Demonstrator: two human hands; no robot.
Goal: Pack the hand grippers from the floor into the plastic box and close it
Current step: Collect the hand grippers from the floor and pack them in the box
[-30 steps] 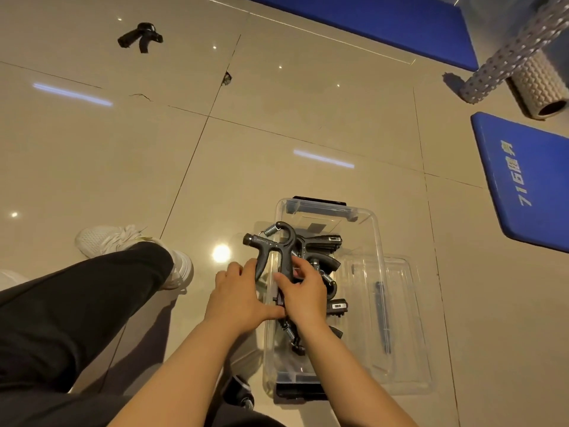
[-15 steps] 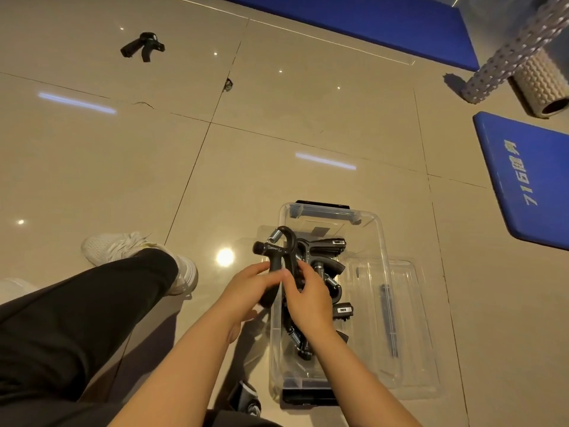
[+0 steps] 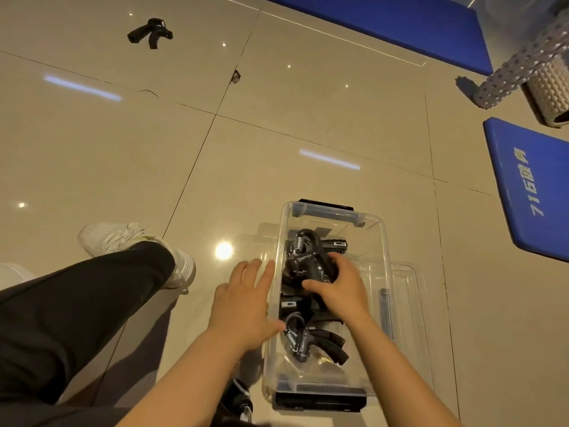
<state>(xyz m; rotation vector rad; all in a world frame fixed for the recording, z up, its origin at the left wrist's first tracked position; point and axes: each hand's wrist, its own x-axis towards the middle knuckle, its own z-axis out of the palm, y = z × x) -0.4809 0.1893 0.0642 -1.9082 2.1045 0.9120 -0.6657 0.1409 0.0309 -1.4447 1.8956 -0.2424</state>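
Clear rectangular plastic box (image 3: 383,241) stands open on the glossy beige tiled floor (image 3: 308,118), black latches at its far and near ends. Its clear plastic lid (image 3: 409,291) lies flat on the floor, just beside the box on the right and partly under it from this angle.

Right hand (image 3: 341,291) is inside the box, fingers (image 3: 311,284) curled round a black spring-loaded hand gripper (image 3: 303,260), pressing or setting it onto the pile. Hold looks partial: thumb and fingertips on the handles, not a full closed fist.

Left hand (image 3: 243,300) is outside the box, empty, fingers spread and flat, against or just beside the left wall; contact cannot be confirmed. Probably steadying the box.

Contents: several more black hand grippers already in the box, including one with a visible steel spring near the close end (image 3: 314,343). Exact count not readable; they overlap.

Remaining on the floor: one black hand gripper (image 3: 151,32) well apart from the box, far upper left. A dark object (image 3: 237,399) sits near the box's close left corner, partly hidden by the left forearm; could be another gripper, cannot tell.

Status, judged: packing well advanced, not finished. Left to do: release current gripper, fetch the far one (and check the dark object), fit lid, snap both latches.
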